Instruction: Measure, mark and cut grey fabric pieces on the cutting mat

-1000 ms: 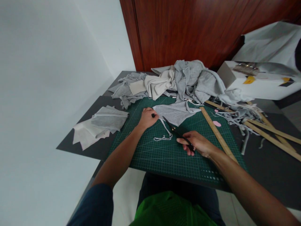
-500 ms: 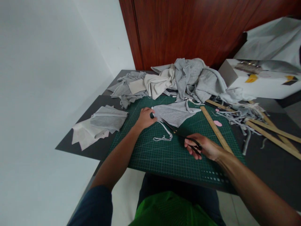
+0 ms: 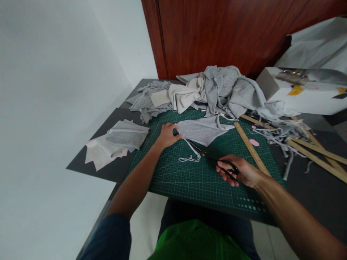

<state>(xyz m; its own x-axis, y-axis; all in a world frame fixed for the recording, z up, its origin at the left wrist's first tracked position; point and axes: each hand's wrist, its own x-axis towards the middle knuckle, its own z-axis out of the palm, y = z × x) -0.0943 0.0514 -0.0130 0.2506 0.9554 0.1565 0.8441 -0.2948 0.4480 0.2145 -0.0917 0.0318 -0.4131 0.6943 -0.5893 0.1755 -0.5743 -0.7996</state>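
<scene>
**Scissors at the grey cloth on the cutting mat**

A dark counter [image 3: 311, 195] stands against a white wall and a red-brown wooden door, and a green cutting mat [image 3: 189, 180] lies on it. At the centre, the right hand [image 3: 238, 171] is closed through the black handles of the scissors [image 3: 214, 159], fingers curled in the loops. The blades lie low over the mat and point up and left towards the near edge of the grey fabric piece [image 3: 202, 130]; whether they are parted is too fine to tell. The left hand [image 3: 166, 134] lies flat with its fingers bent, pressing down the left corner of that fabric piece and holding it against the mat.

Below the fabric, a thin trimmed strip [image 3: 191, 153] trails down and curls on the mat between the two hands. By the look of it, this is a trimming cut along the cloth's near edge, mid-stroke. The next snip calls for the blades kept in line with the edge while the left hand holds the cloth taut and clear of the points.

Further out, a wooden ruler [image 3: 251, 148] runs diagonally just right of the scissors, with a small pink chalk [image 3: 254, 142] beside it. A heap of grey and cream cloth [image 3: 214, 90] sits at the far end, folded pieces [image 3: 119, 139] lie to the left, and a white box [image 3: 298, 94] stands to the right.
</scene>
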